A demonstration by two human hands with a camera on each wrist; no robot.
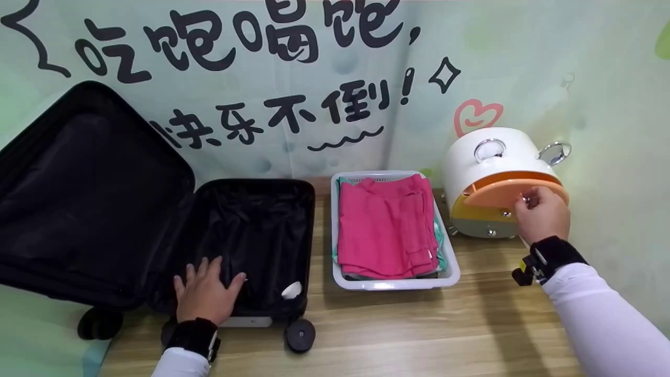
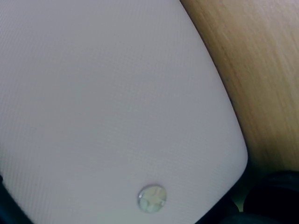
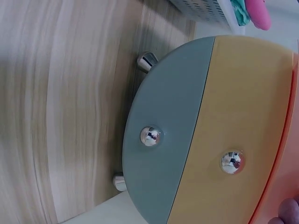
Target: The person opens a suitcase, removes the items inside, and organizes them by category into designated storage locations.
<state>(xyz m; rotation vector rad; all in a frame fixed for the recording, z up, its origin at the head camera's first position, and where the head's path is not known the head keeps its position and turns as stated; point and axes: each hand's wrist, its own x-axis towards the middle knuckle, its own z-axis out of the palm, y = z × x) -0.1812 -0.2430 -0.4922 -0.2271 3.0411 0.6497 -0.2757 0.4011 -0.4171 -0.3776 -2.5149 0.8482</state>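
Right hand (image 1: 542, 212) pinches the orange top drawer (image 1: 510, 189) of the white round cabinet (image 1: 492, 178) at the tabletop's far right edge; left hand (image 1: 205, 292) lies flat and open in the open black suitcase (image 1: 251, 230), well apart.

A wooden counter (image 1: 471, 324) carries three things — open black suitcase (image 1: 251, 230) at 9 o'clock, white basket (image 1: 395, 283) centre, round drawer box (image 1: 492, 178) at 2 o'clock.

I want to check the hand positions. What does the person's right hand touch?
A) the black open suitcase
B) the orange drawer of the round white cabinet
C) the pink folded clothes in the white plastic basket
B: the right hand pinches the knob on the orange drawer of the round white cabinet.
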